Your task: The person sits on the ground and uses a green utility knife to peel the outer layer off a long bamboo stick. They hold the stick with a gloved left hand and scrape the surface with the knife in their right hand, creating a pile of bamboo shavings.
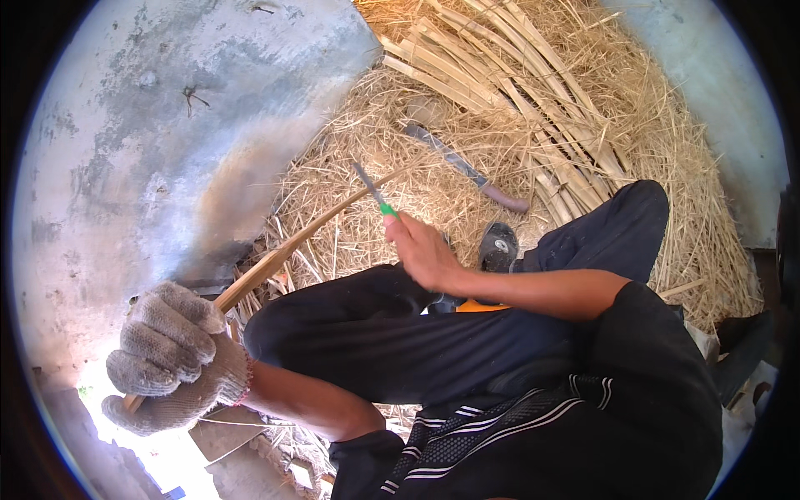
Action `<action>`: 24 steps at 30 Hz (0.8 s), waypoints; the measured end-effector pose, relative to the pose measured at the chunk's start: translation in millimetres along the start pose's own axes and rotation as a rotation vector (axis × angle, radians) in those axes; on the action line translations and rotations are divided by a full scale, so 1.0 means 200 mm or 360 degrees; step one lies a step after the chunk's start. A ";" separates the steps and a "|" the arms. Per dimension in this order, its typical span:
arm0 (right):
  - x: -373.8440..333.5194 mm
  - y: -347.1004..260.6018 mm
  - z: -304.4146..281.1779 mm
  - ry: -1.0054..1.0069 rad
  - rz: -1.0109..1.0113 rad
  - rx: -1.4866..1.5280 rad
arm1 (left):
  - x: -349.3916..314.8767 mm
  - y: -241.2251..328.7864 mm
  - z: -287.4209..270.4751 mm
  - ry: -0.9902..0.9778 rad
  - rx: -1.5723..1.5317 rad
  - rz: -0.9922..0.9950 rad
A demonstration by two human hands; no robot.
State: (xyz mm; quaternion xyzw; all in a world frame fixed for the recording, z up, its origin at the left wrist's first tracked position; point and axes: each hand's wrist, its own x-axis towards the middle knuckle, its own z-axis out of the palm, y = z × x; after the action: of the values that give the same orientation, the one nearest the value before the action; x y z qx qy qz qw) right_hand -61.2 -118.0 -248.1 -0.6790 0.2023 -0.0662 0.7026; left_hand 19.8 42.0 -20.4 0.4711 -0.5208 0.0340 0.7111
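Observation:
My left hand [171,358], in a grey knitted work glove, is closed round the near end of a long split strip of wood or bamboo [275,260]. The strip slants up and away to the right, over the shavings. My bare right hand [421,250] grips a small knife [375,190] by its green handle, blade pointing up and to the left. That blade is close to the strip's far part; whether they touch I cannot tell. Beyond my right hand a large long-bladed knife [454,157] with a worn brownish handle lies on the shavings.
A heap of pale curled shavings [350,125] covers the floor ahead and to the right. Several split strips [517,92] lie bundled on it at the far right. A stained wall [192,108] rises at left, another wall [708,75] at right. My bent legs [375,333] lie in front.

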 end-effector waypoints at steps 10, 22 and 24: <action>-0.02 -0.14 0.03 -0.0033 -0.0692 -0.0634 | 0.02 -0.01 0.05 -0.0095 -0.0058 -0.0021; 0.08 -0.05 -0.05 0.0018 -0.0249 -0.0847 | 0.04 -0.02 0.08 0.0043 -0.0138 -0.0031; 0.05 -0.10 -0.05 -0.0032 -0.0321 -0.0777 | 0.04 -0.02 0.12 0.0047 -0.0126 -0.0022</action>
State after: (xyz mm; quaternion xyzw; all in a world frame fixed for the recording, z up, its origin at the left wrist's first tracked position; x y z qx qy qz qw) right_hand -52.9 -132.6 -230.4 -0.8457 0.1367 -0.0785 0.5098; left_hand 8.6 18.2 -16.3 0.4456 -0.5079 0.0153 0.7370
